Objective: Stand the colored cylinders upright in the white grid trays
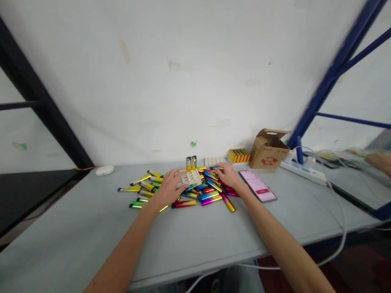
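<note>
My left hand (pixel 171 185) grips the left side of a pale tray (pixel 192 178) with rows of holes, its thumb along the near edge. Two shiny gold tubes with dark tops (pixel 191 162), lighter-like in shape, stand upright at the tray's far edge. Under and around the tray lies a loose pile of similar glossy tubes (pixel 210 197), in yellow, green, red, blue and purple, many black at one end. At the pile's far right side, my right hand (pixel 226 175) has its fingers bent down and closed among the tubes. What those fingers hold is hidden.
Behind my right hand lies another pale tray (pixel 214 161). A block of upright yellow tubes (pixel 239 155) stands beside an open cardboard box (pixel 269 150). Right of the pile are a lit phone (pixel 258 186) and a power strip (pixel 304 171). A white case (pixel 104 170) sits left.
</note>
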A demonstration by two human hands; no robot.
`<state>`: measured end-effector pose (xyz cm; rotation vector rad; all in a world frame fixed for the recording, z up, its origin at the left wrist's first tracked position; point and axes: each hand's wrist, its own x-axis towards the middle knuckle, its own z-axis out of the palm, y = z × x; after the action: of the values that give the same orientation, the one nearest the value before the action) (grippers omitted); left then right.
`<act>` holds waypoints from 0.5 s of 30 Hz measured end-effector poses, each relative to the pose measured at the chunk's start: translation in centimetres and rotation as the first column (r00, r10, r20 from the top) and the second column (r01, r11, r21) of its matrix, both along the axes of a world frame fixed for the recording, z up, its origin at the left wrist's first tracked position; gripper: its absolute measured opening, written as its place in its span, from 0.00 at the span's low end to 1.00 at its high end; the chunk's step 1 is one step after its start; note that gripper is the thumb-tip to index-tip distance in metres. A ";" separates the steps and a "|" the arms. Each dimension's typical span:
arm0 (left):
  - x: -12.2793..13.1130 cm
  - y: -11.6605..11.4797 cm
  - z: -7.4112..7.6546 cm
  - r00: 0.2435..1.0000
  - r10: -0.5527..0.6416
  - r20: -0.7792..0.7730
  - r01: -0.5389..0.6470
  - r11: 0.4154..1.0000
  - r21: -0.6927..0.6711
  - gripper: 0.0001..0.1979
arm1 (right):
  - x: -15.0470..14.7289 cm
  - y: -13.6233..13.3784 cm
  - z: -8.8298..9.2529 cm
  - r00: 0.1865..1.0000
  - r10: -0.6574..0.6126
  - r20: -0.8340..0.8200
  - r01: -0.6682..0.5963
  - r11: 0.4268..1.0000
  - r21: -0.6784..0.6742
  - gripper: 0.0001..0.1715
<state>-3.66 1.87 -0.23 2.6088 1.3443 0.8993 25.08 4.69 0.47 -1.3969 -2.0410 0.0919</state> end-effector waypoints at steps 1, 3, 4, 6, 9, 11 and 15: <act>-0.2 0.1 0.1 1.000 0.007 0.005 -0.007 1.000 0.002 0.23 | -0.4 0.6 0.2 1.000 0.009 0.015 -0.009 1.000 0.007 0.17; -0.6 0.3 0.2 1.000 0.027 0.003 -0.027 1.000 0.008 0.24 | -1.5 1.7 0.8 0.993 0.059 0.099 -0.059 0.998 -0.002 0.17; -0.8 0.4 0.3 0.999 0.041 -0.001 -0.041 0.999 0.015 0.24 | -2.1 2.3 1.2 0.984 0.088 0.155 -0.088 0.996 -0.006 0.17; -1.2 0.6 0.2 0.997 0.071 -0.012 -0.070 0.997 0.029 0.24 | -3.5 3.2 1.7 0.947 0.139 0.290 -0.131 0.990 -0.048 0.19; -1.6 0.8 0.0 0.995 0.095 -0.013 -0.095 0.995 0.043 0.24 | -5.1 4.2 1.9 0.907 0.084 0.413 -0.046 0.994 -0.100 0.22; -1.6 0.9 -0.2 0.996 0.090 -0.007 -0.089 0.995 0.043 0.23 | -5.6 4.5 1.7 0.897 0.071 0.436 -0.017 0.992 -0.126 0.20; -1.3 0.8 -0.4 0.998 0.069 -0.006 -0.068 0.997 0.042 0.23 | -5.7 4.8 1.4 0.897 0.041 0.441 0.029 0.988 -0.150 0.16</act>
<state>-4.96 2.67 -0.67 2.6139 1.4404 0.9382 19.38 9.44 1.88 -1.6211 -2.4535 -0.0783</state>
